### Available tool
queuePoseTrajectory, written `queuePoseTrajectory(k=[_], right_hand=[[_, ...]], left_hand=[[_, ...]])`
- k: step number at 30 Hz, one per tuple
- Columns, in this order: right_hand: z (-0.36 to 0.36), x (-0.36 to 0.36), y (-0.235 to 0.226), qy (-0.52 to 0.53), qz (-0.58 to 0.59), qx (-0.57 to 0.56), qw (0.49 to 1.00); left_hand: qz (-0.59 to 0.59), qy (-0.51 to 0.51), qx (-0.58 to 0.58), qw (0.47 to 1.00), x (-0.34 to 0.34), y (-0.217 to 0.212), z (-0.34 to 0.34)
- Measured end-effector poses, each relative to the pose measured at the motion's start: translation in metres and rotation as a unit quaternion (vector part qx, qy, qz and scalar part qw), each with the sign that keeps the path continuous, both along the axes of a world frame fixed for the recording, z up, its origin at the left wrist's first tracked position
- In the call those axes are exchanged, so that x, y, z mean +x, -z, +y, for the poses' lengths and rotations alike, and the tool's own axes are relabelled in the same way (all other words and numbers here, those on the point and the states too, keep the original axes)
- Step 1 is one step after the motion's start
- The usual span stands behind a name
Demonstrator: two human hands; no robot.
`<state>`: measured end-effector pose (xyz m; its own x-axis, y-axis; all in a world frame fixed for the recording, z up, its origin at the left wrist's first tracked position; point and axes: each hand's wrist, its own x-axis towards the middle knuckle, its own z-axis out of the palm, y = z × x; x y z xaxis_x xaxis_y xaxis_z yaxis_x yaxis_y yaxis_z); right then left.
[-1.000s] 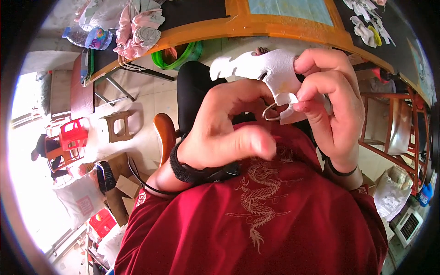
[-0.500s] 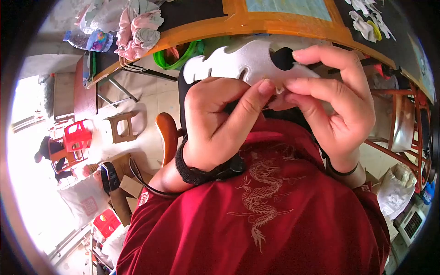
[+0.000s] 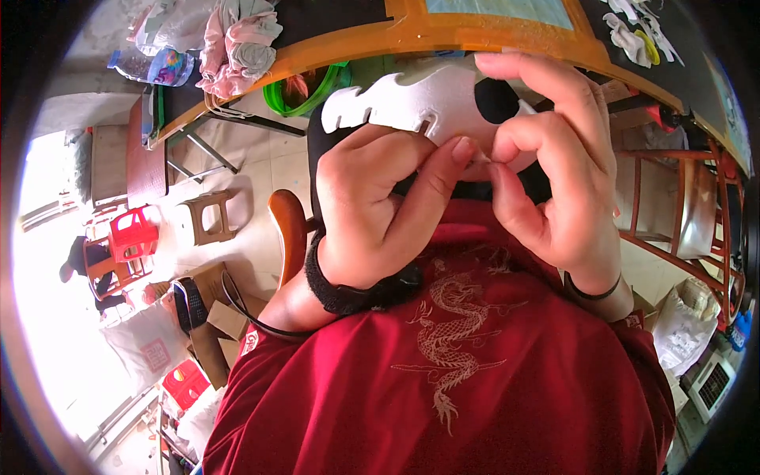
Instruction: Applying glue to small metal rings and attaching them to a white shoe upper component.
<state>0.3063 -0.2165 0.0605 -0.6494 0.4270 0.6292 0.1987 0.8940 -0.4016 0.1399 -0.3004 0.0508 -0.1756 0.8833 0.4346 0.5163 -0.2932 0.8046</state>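
Note:
I hold a flat white mask-shaped cutout (image 3: 412, 99) with feathered edges and a black eye hole, close over my red shirt. My left hand (image 3: 372, 210) grips its lower edge, thumb and forefinger pressed at a small slot near the middle. My right hand (image 3: 554, 166) pinches the same spot from the right, fingers curled over the cutout's right side. The fingertips of both hands meet there. A black band is on my left wrist, a thin black one on my right.
An orange-edged worktable (image 3: 443, 32) runs across the top with cloth scraps (image 3: 237, 36) and white cut pieces (image 3: 633, 36). A green hoop (image 3: 305, 91) hangs under it. Wooden stools (image 3: 207, 215), a red plastic stool (image 3: 131, 233), cardboard boxes (image 3: 214, 317) and a person lower left.
The cutout turned from its right side to lie spread flat between my hands. Both hands shifted down its lower edge and now pinch together at one spot.

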Motion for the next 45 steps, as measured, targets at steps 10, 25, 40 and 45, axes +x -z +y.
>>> queuePoseTrajectory(k=[10,25,40,45], right_hand=[[0.001,0.006,0.004,-0.078,0.027,-0.264,0.961],[0.003,0.003,0.005,-0.022,0.054,-0.065,0.996],[0.008,0.005,0.005,-0.048,0.039,-0.124,0.99],[0.003,0.004,0.002,-0.045,0.044,-0.132,0.989]], left_hand=[[-0.062,-0.026,-0.049,0.997,0.002,0.01,0.003],[-0.084,-0.023,-0.033,0.996,0.004,0.002,0.001],[-0.095,0.007,-0.078,0.992,0.001,0.007,-0.001],[-0.06,-0.005,0.008,0.998,0.003,0.001,0.002]])
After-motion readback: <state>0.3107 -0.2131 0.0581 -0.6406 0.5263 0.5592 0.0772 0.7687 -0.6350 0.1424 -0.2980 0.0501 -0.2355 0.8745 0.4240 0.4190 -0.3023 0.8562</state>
